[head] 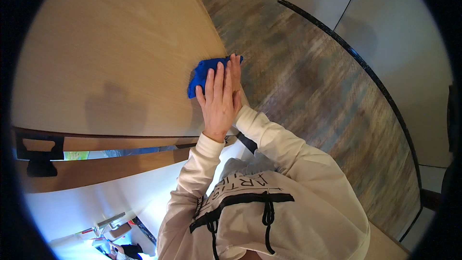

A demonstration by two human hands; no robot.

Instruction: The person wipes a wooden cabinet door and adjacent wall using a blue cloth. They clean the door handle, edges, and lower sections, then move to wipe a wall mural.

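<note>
A blue cloth (202, 74) lies bunched against the light wooden panel (119, 50), by its long edge. My left hand (218, 101) rests flat on the cloth, fingers extended. Partly behind it, my right hand (236, 76) reaches along the panel's edge, its fingertips at the cloth's corner. Much of the right palm is hidden by the left hand, so its hold on the cloth cannot be told.
Patterned wood-look flooring (317, 90) spreads at the right, bounded by a dark curved strip (375, 76) and pale panels (408, 43). A black metal fitting (41, 155) is at the left, above a wooden rail (119, 166). Another person (126, 251) appears at the lower left.
</note>
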